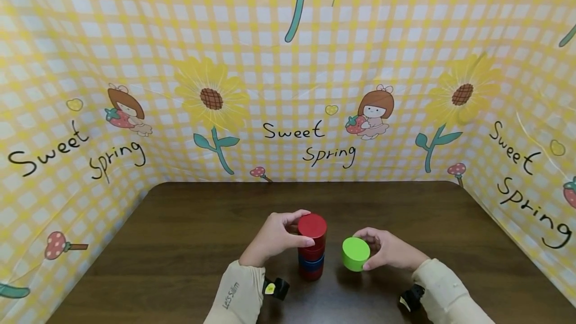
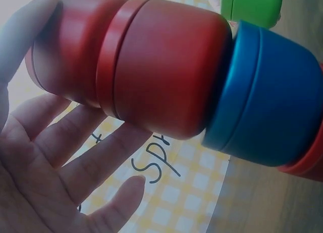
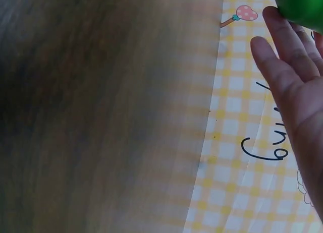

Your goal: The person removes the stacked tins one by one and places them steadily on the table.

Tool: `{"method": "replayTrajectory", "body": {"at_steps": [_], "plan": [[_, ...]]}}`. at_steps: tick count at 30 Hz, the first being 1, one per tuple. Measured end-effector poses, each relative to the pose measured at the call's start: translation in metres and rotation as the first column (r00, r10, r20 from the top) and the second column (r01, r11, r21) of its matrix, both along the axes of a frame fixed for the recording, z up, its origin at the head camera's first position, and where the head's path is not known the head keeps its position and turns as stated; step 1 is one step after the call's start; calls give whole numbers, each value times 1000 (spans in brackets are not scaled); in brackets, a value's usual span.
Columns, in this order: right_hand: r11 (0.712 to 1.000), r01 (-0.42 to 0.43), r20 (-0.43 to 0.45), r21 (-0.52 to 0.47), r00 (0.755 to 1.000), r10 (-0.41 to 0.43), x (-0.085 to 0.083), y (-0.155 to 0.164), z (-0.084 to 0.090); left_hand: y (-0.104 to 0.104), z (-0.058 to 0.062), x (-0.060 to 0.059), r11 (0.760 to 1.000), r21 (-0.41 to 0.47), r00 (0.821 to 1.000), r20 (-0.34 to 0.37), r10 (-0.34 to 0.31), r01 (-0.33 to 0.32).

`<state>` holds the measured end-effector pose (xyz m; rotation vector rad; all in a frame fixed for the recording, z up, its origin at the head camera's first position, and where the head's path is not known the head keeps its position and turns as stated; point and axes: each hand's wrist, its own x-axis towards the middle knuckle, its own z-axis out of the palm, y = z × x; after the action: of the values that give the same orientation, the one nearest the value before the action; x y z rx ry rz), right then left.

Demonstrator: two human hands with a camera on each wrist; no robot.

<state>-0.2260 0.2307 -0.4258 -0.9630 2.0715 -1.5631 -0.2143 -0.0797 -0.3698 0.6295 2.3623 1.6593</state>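
A stack of small round lidded containers stands in front of me on the table. Its top red container rests on a second red container, with a blue container below and another red container at the bottom. My left hand grips the top one between thumb and fingers. To the right of the stack, a green lidded container is pinched between the thumb and fingers of my right hand. Only part of that green container shows in the right wrist view.
Both hands are over a dark wooden table. A yellow checked cloth printed with flowers and words hangs behind it and along both sides. Dark wrist bands sit over my light sleeves.
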Motion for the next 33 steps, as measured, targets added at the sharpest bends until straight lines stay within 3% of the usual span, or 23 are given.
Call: {"method": "replayTrajectory", "body": {"at_steps": [5,21,33], "plan": [[1000,-16,6,26,1000,16,-2,2,1,0,0,0,1000,0,1000,-6,0,0],[993,36,39,111,998,-40,-2,10,-1,-1,0,2,1000,-9,1000,-3,10,-10],[993,-38,136,111,990,22,-3,12,-3,-1,1,2,1000,-18,1000,-2,9,-9]]}}
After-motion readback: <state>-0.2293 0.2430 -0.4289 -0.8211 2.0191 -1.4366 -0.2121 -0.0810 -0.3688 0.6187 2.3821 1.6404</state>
